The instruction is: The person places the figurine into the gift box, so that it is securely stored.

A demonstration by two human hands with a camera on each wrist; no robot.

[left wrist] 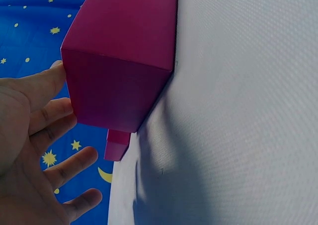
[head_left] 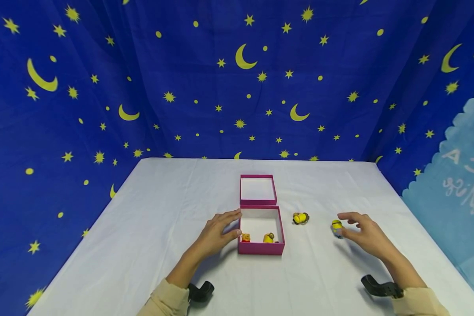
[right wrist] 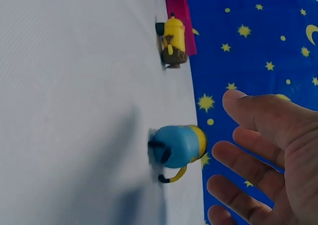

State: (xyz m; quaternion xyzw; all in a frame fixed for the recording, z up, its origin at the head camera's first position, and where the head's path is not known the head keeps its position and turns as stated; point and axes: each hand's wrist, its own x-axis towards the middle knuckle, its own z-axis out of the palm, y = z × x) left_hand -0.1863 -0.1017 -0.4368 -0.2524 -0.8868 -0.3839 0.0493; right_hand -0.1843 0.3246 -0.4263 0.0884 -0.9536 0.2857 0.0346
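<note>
My left hand (head_left: pixel 220 230) touches the left wall of a pink box (head_left: pixel 260 249) with its thumb and fingertips. In the left wrist view, the outer fingers spread away from the box's pink side (left wrist: pixel 119 91). Inside the box, a small red-and-yellow figure (head_left: pixel 245 238) and a yellow minion figure (head_left: pixel 268 238) sit by the front wall. My right hand (head_left: pixel 365 235) is beside a minion figure in blue overalls (head_left: pixel 337 228). The right wrist view shows a gap between the fingers and this figure (right wrist: pixel 176 145). Between box and right hand lies another minion figure, yellow and brown (head_left: pixel 300 218).
Directly behind the box lies its pink lid (head_left: pixel 257 188), white inside up. A white cloth covers the table (head_left: pixel 174 197). Blue curtains (head_left: pixel 205 79) with moons and stars surround it, and a light blue panel (head_left: pixel 458 175) hangs at the right.
</note>
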